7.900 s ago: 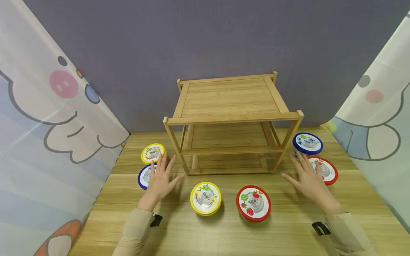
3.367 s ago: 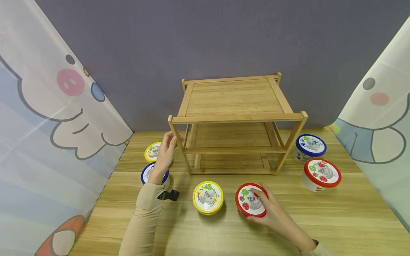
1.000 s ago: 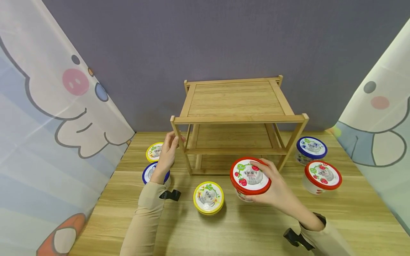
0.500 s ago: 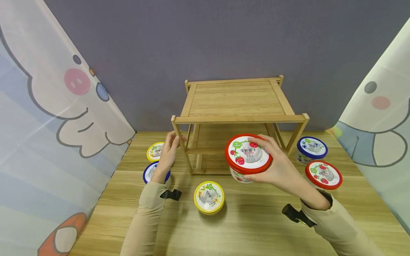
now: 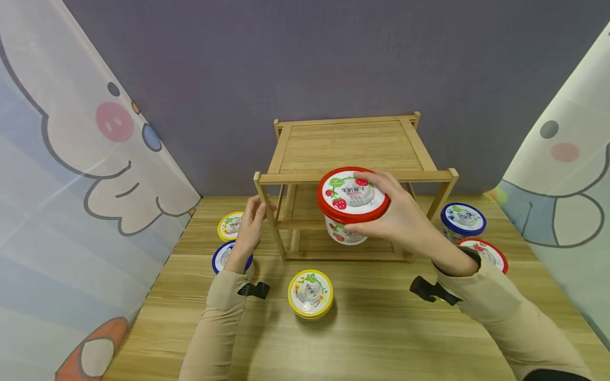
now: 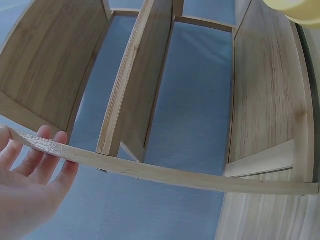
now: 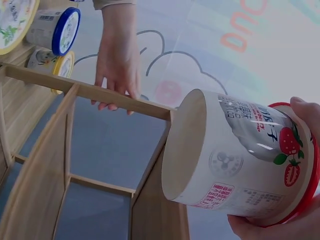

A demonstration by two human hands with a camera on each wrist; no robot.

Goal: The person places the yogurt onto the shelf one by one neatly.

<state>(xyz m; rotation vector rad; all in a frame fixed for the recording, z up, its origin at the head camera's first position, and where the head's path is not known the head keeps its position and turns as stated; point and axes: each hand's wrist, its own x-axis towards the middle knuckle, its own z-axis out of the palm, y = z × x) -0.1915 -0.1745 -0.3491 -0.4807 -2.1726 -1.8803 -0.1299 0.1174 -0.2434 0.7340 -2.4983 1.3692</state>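
Observation:
My right hand [image 5: 400, 214] grips a white tub with a red strawberry-printed lid [image 5: 353, 196], thumb and fingers around the lid's rim. The tub is up off the table, overlapping the front of the wooden three-tier shelf [image 5: 352, 145] just below its top board. In the right wrist view, the tub [image 7: 235, 155] lies across the picture, its base towards the shelf. My left hand [image 5: 249, 227] holds the shelf's front left post. The left wrist view shows the left hand's fingers [image 6: 45, 167] curled around that post [image 6: 150, 170].
A yellow-lidded tub [image 5: 311, 294] stands on the table before the shelf. To the left are another yellow-lidded tub [image 5: 230, 226] and a blue-lidded one [image 5: 223, 256], partly behind my left arm. Right of the shelf stand a blue-lidded tub [image 5: 463, 219] and a second red-lidded tub [image 5: 491, 253].
My right hand has taken hold of the front red-lidded tub and raised it from the table up towards the shelf. Earlier, my left hand moved from beside the left tubs onto the shelf's post.

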